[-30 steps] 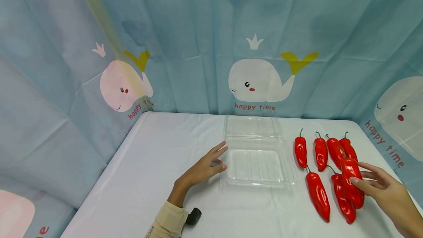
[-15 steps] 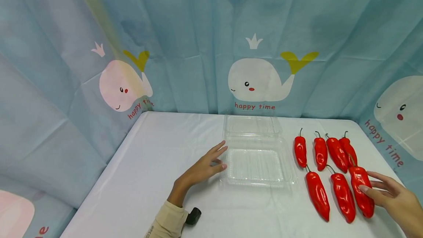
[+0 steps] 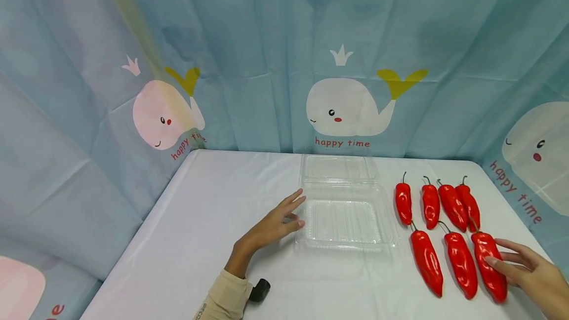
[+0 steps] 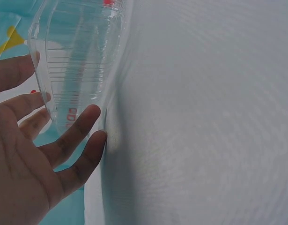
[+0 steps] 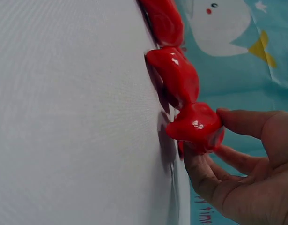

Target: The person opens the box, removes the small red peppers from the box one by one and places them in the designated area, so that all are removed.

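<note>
A clear plastic clamshell container (image 3: 306, 196) lies open and empty on the white table, also seen in the left wrist view (image 4: 78, 56). My left hand (image 3: 295, 210) rests open beside its left edge, fingertips (image 4: 94, 112) touching the rim. Several red peppers lie to the container's right: a back row (image 3: 433, 204) and a near row (image 3: 426, 260). My right hand (image 3: 504, 257) pinches the rightmost near pepper (image 3: 482, 246) between thumb and fingers, and the pepper lies on the table. The right wrist view shows that pepper (image 5: 195, 124) in the hand (image 5: 207, 145), with neighbouring peppers (image 5: 174, 75) behind.
A blue whale-print curtain (image 3: 346, 107) closes in the table on the back and both sides. The white tablecloth (image 3: 213, 221) is bare left of the container. A black wrist camera (image 3: 260, 290) sits on my left sleeve. The table's right edge runs close to my right hand.
My right hand has carried the pepper from above the other peppers down and right, laying it at the right end of the near row. My left hand has not moved.
</note>
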Demonstrator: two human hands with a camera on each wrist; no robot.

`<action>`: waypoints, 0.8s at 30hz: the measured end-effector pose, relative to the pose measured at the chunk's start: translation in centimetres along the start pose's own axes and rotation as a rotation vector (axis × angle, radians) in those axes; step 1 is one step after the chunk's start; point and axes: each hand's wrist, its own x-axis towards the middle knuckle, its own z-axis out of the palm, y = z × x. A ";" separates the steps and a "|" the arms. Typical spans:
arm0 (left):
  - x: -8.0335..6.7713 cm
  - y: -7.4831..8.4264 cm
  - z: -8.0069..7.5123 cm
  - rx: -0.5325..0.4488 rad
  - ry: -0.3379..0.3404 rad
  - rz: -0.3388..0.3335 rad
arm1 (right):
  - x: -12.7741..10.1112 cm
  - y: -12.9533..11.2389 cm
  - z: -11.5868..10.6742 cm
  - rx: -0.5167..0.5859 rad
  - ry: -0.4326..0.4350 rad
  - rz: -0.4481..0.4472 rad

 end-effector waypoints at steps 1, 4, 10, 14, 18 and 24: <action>0.0 0.0 0.0 0.000 0.000 0.002 | 0.1 0.2 0.0 -0.006 -0.002 0.001; 0.0 -0.1 0.0 -0.002 0.001 0.001 | 0.1 0.4 0.0 -0.024 -0.004 0.001; 0.0 -0.2 0.1 -0.007 0.002 -0.001 | 0.0 0.4 -0.1 -0.044 -0.005 -0.012; 0.0 -0.1 0.1 -0.009 0.003 -0.001 | 1.0 1.3 -0.2 -0.053 -0.034 -0.006; 0.0 -0.1 0.1 -0.012 0.003 -0.002 | 1.8 2.0 -0.1 -0.059 -0.039 0.010; 0.1 -0.3 0.1 -0.007 0.005 0.007 | 1.8 1.7 0.1 -0.068 -0.029 0.033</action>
